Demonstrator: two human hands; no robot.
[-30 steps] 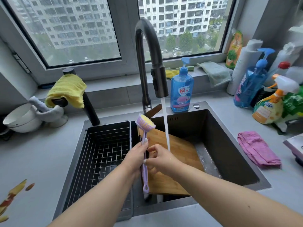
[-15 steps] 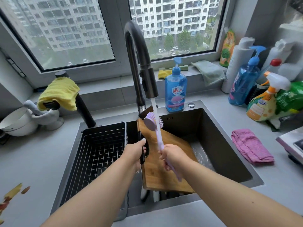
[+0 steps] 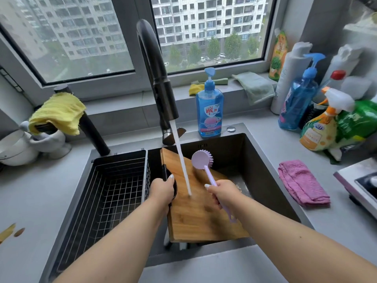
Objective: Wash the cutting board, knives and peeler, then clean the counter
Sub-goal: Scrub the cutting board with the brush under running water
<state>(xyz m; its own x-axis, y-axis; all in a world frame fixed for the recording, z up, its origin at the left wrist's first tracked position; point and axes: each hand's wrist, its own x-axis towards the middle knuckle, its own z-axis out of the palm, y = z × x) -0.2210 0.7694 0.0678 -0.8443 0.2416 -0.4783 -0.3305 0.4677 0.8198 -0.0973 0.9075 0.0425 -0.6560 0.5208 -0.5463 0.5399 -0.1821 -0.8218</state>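
A wooden cutting board [image 3: 195, 219] lies tilted in the dark sink [image 3: 263, 172], under water running from the black faucet [image 3: 161, 84]. My left hand [image 3: 162, 190] grips the board's left edge at its black handle. My right hand [image 3: 223, 193] holds the handle of a lilac dish brush [image 3: 202, 160], whose round head rests bristles-down on the board's far right part. The stream hits the board between my hands. No knives or peeler are visible.
A black wire drain basket [image 3: 114, 193] fills the sink's left half. Blue dish soap [image 3: 209, 111] stands behind the sink. A pink cloth [image 3: 302, 182], spray bottles [image 3: 320, 129] and a stove edge [image 3: 359, 180] are at right. Peel scraps [image 3: 12, 233] lie on the left counter.
The brush passed from my left hand to my right, and its head dropped onto the board. My left hand took hold of the board's left edge.
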